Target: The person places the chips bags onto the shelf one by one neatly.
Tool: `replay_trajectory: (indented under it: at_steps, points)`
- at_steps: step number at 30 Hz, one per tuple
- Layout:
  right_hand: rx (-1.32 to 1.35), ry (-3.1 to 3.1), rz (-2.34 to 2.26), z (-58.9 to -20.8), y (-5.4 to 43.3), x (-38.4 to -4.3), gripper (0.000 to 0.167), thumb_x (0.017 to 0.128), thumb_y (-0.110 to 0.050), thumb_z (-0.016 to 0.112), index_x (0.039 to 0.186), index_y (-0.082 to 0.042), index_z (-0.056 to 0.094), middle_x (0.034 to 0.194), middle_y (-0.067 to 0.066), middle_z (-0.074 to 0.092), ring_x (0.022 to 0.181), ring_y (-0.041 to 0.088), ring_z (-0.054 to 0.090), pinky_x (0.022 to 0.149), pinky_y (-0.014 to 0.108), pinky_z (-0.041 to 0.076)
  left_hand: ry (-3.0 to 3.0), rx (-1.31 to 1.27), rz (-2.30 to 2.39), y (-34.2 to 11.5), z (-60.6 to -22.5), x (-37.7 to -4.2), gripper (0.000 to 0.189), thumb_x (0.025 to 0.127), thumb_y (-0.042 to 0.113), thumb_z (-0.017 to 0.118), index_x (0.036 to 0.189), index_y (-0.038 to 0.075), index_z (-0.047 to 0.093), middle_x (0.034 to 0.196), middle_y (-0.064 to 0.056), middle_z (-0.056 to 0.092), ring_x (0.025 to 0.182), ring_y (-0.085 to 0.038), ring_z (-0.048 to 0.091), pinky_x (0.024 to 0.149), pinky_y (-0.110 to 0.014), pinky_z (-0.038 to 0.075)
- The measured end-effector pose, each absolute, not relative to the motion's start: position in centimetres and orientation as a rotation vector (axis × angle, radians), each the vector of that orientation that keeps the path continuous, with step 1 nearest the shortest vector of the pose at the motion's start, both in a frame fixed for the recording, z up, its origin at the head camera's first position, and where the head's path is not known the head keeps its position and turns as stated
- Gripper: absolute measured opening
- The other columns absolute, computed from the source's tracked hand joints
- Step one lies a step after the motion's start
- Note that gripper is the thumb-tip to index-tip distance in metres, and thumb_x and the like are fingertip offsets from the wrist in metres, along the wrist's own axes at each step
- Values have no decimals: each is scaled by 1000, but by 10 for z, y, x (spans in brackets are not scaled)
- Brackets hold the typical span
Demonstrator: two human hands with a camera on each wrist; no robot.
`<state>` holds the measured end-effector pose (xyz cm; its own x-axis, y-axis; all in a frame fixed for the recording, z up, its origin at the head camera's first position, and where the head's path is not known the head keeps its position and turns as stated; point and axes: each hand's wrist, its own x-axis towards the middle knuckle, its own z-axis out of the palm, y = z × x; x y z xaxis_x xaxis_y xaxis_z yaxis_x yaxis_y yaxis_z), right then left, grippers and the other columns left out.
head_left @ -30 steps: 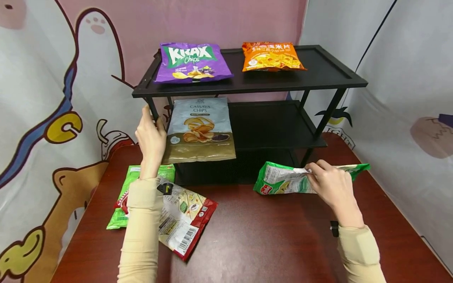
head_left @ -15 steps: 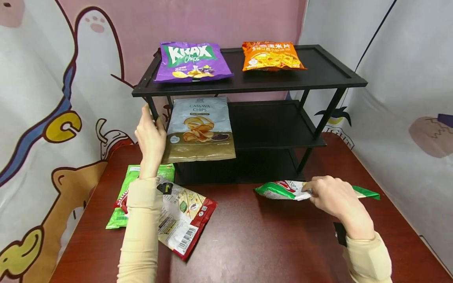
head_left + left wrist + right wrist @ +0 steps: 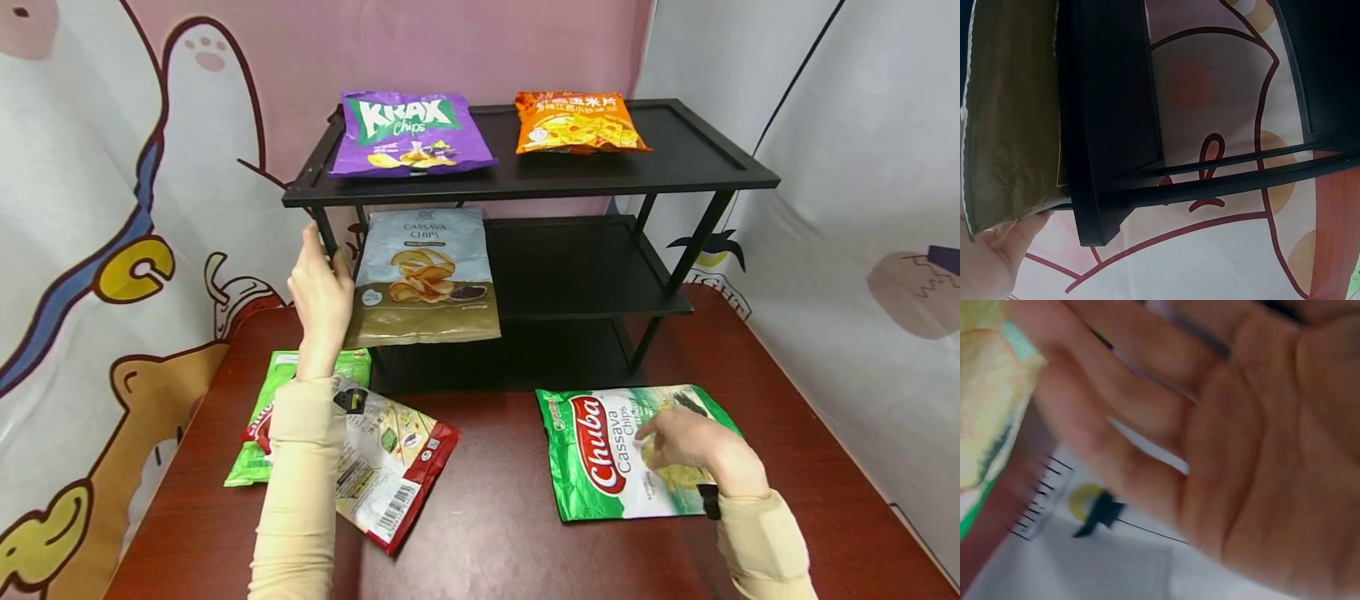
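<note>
- Chuba bag (image 3: 611,475), one, green and white: face up on the table (image 3: 510,500), in front of the rack (image 3: 570,267), toward its right end; label reads "Cassava Chips".
- Right hand (image 3: 693,442), one: over the right part of the Chuba bag, in front of the rack; fingers released, loosely bent, palm holding nothing in the wrist view; contact of the fingertips with the bag cannot be told.
- Left hand (image 3: 322,296), one: at the rack's front left post, grasping it, thumb to one side and fingers to the other.
- Cassava bag (image 3: 423,275), one, pale blue over gold: left part of the rack's middle shelf, lower edge jutting past the front, just beside the left hand.
- Purple bag (image 3: 412,137), one, marked "Krax Chips": rack top, left part.
- Orange bag (image 3: 577,125), one: rack top, right of centre.
- Bright green bag (image 3: 251,458), one: before the rack's left end, partly hidden by the left sleeve (image 3: 296,500).
- Red-edged bag (image 3: 397,467), one, barcode showing: before the rack, left part.
</note>
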<state>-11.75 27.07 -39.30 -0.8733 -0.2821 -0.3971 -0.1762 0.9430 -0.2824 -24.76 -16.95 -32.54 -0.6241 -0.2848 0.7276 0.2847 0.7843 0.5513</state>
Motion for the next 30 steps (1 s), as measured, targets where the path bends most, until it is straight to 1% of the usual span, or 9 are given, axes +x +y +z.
replay_trajectory:
  at_steps: [3,5,8,11,13,16,20,24,30]
  points:
    - [-350,2771,-365,-404,274,-132,40,76,-13,76,113,-2,65,90,11,69,81,22,63,68,36,50,-2091,3,-819,-170,-325,-247,32,93,9,51,123,-2,50,90,-26,62,79,-49,60,70,-59,43]
    - [-386,2848,-391,-413,274,-144,45,77,-16,76,117,-1,62,98,16,68,89,28,64,74,42,52,-2091,3,-820,-170,-325,-247,32,93,10,52,123,-2,50,90,-26,62,79,-49,60,71,-59,43]
    - [-458,2860,-439,-426,271,-159,54,78,-23,76,123,1,58,117,24,61,106,37,59,85,50,49,-2088,1,-820,-170,-325,-247,31,93,9,51,122,-2,50,90,-25,62,79,-48,60,70,-58,43]
    - [-519,2806,-429,-436,266,-172,65,76,-30,77,127,2,54,122,26,56,109,40,56,90,52,46,-2086,-2,-820,-169,-326,-248,31,93,8,52,122,-2,50,89,-25,62,78,-49,60,70,-59,42]
    - [-541,2779,-402,-440,263,-177,68,74,-34,78,127,1,54,119,24,56,107,40,56,90,52,45,-2088,1,-820,-169,-326,-248,32,93,8,52,123,-2,50,90,-25,62,78,-49,60,70,-58,42]
    - [-548,2773,-365,-444,260,-183,64,73,-35,79,123,-2,57,113,18,58,100,35,54,88,50,44,-2088,10,-820,-169,-327,-248,32,92,8,52,123,-1,50,89,-25,62,77,-49,59,70,-58,42]
    - [-637,2781,-395,-446,260,-186,46,71,-30,80,107,-5,64,100,11,60,91,26,52,82,43,43,-2087,8,-825,-169,-326,-248,33,91,8,53,123,-1,50,88,-25,62,76,-48,59,69,-58,42]
    - [-785,2802,-457,-446,261,-183,29,73,-22,78,94,-8,63,89,4,57,80,15,52,71,32,44,-2088,2,-831,-168,-325,-247,33,91,8,53,123,-1,50,88,-25,62,76,-48,60,69,-58,42]
    - [-865,2850,-579,-433,261,-175,19,75,-16,77,82,-15,59,79,-3,51,69,5,46,61,21,39,-2083,-1,-821,-169,-325,-247,33,91,7,53,123,-1,50,89,-24,62,75,-48,59,68,-57,42]
